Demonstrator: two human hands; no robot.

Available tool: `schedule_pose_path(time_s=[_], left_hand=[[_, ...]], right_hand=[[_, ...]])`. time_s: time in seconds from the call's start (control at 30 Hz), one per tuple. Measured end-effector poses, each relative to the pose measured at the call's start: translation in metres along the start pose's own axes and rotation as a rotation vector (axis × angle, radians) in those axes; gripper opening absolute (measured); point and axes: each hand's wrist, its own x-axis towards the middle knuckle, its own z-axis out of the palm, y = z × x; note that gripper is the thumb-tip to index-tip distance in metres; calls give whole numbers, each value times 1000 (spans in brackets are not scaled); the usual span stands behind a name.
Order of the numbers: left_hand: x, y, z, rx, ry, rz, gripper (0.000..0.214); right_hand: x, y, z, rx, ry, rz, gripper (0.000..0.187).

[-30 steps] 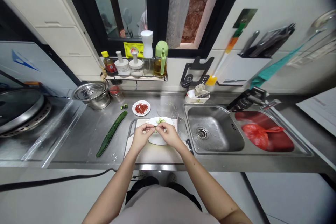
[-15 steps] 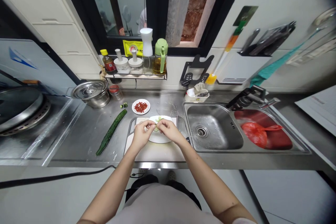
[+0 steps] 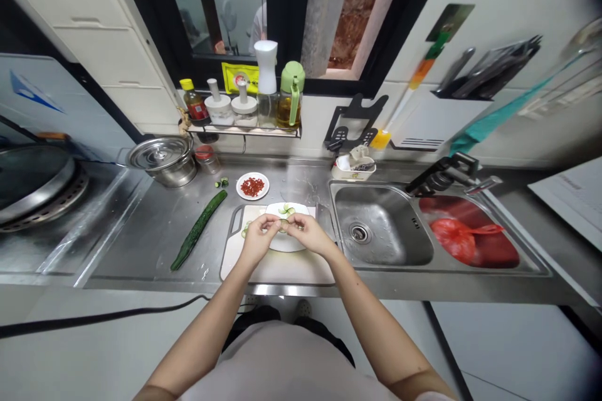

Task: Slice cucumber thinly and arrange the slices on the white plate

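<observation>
My left hand (image 3: 259,235) and my right hand (image 3: 305,232) meet over a white plate (image 3: 288,244), fingers pinched together. Between their fingertips is a thin cucumber slice (image 3: 283,224). More cucumber slices (image 3: 286,208) lie at the far side of the plate, which rests on a pale cutting board (image 3: 286,269). Partly behind my left hand, some other slices (image 3: 245,230) sit on the board. A long dark green cucumber (image 3: 198,230) lies on the steel counter to the left. Small cucumber ends (image 3: 221,182) are beyond its tip.
A small white dish of chopped red pieces (image 3: 253,186) stands behind the board. Right of it is a steel sink (image 3: 383,225), with a red plastic bag (image 3: 454,239) in the second basin. A lidded pot (image 3: 164,160) stands back left, below a rack of seasoning bottles (image 3: 244,131).
The view has shifted slightly. My hands stay together over the plate; the held slice now shows more clearly between my fingertips, and more of the slices on the plate and board are visible.
</observation>
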Motion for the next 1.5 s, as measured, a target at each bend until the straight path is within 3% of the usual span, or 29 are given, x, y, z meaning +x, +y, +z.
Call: schedule_pose_path(time_s=[0.27, 0.5, 0.83, 1.13, 1.5], left_hand=[[-14, -15, 11, -68, -176, -104, 28], [-13, -14, 6, -145, -296, -185, 34], [-17, -22, 4, 96, -183, -89, 20], [-21, -21, 3, 233, -174, -59, 20], [-18, -5, 1, 427, -177, 61, 18]], right_hand=[[-22, 26, -5, -39, -61, 56, 35], [-26, 19, -13, -52, -160, 93, 37], [-29, 21, -5, -67, -98, 80, 29], [-31, 29, 3, 15, -14, 134, 25], [-28, 16, 11, 283, 10, 375, 15]])
